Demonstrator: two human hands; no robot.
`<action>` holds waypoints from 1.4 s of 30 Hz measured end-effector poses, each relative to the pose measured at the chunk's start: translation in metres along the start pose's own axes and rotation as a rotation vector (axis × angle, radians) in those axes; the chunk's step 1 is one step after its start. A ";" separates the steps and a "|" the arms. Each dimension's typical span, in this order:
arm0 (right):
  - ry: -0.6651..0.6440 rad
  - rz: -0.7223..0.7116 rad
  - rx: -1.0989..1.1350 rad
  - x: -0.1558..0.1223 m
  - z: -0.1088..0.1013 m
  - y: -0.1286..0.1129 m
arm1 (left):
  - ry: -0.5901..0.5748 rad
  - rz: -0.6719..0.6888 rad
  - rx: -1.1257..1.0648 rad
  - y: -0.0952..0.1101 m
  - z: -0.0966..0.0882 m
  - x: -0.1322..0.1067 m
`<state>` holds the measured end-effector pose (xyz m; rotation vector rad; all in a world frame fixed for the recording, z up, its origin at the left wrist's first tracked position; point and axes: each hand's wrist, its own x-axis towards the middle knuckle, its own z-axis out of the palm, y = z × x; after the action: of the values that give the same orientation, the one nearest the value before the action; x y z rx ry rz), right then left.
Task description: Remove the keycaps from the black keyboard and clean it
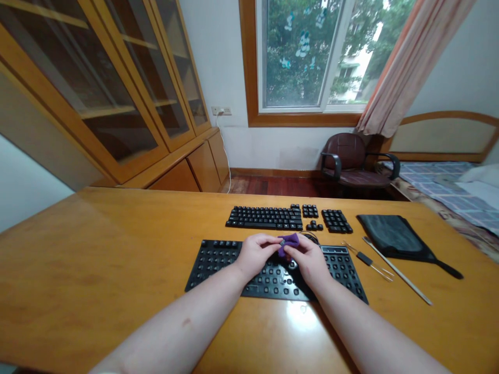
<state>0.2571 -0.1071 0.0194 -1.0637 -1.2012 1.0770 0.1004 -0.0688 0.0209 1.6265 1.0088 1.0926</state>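
Over the middle of a black keyboard base [273,285] stripped of its keycaps, my two hands meet. My right hand [314,262] is closed on a bunched purple cloth [290,240]. The fingertips of my left hand [253,254] pinch at the cloth's left edge, where a small greyish thing shows; it is too small to name. Behind the base, loose black keycaps [265,217] lie grouped in keyboard order, with a number-pad block of keycaps [337,221] at the right. A coiled black cable [310,237] shows just behind my right hand.
Right of the keyboard base lie a wire keycap puller [366,258] with a black grip, a long thin pale stick [401,275] and a black pouch [397,236]. All rest on a wooden table [117,259]. Beyond stand a glass-door cabinet [156,124] and an armchair [351,161].
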 end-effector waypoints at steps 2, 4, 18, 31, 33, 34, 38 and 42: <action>-0.007 -0.018 -0.013 0.000 -0.001 0.001 | -0.004 0.020 0.006 0.002 -0.001 0.000; -0.001 -0.029 -0.025 0.000 -0.001 0.001 | -0.007 0.030 0.010 0.003 -0.001 -0.001; 0.074 0.078 0.044 0.000 0.004 -0.005 | -0.008 0.096 0.116 -0.007 0.004 -0.002; 0.069 0.051 0.004 0.000 0.003 -0.005 | -0.048 0.210 0.104 0.007 0.000 -0.001; 0.069 0.055 -0.003 0.001 0.003 -0.005 | -0.024 0.159 0.064 0.005 0.002 0.000; 0.071 0.060 -0.002 0.001 0.003 -0.005 | -0.010 0.126 0.037 0.003 0.003 -0.001; 0.089 0.073 0.010 0.001 0.004 -0.005 | 0.034 0.056 -0.004 0.002 0.005 0.000; 0.092 0.068 0.007 0.001 0.004 -0.002 | 0.071 0.090 0.079 0.007 0.003 0.000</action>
<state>0.2538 -0.1066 0.0222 -1.1430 -1.0944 1.0721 0.1040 -0.0715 0.0270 1.7209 1.0446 1.1918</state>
